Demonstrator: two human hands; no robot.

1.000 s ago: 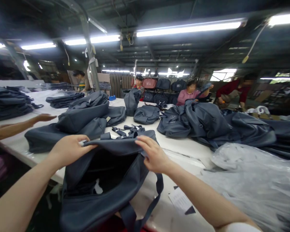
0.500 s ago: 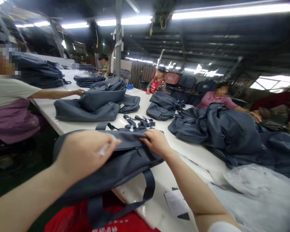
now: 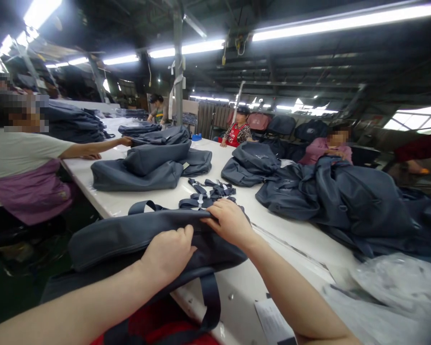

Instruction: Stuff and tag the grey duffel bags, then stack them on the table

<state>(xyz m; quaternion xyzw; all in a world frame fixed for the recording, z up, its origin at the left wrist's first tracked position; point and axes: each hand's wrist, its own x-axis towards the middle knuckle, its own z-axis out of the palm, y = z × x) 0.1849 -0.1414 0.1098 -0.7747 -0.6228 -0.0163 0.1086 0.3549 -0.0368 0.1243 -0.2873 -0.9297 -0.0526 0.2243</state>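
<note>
A dark blue-grey bag (image 3: 118, 235) lies over the near table edge in front of me, a strap loop (image 3: 211, 299) hanging from its near side. My right hand (image 3: 228, 220) pinches the bag's upper rim near its right end. My left hand (image 3: 170, 254) is curled closed against the bag's opening, knuckles up. Whatever its fingers hold is hidden from view. Just behind the bag, dark straps with white clips (image 3: 208, 194) lie in a small heap.
More bags (image 3: 140, 172) are piled across the white table (image 3: 233, 206), with a larger heap (image 3: 348, 191) on the right. Clear plastic (image 3: 391, 292) and a printed paper (image 3: 273, 318) lie near my right arm. Co-workers sit around; one person's hand (image 3: 125, 141) touches the left pile.
My left hand has moved right and down to the bag's opening; the white scrap seen in it is hidden now. The bag's near flap looks more closed over. My right hand keeps its hold.
</note>
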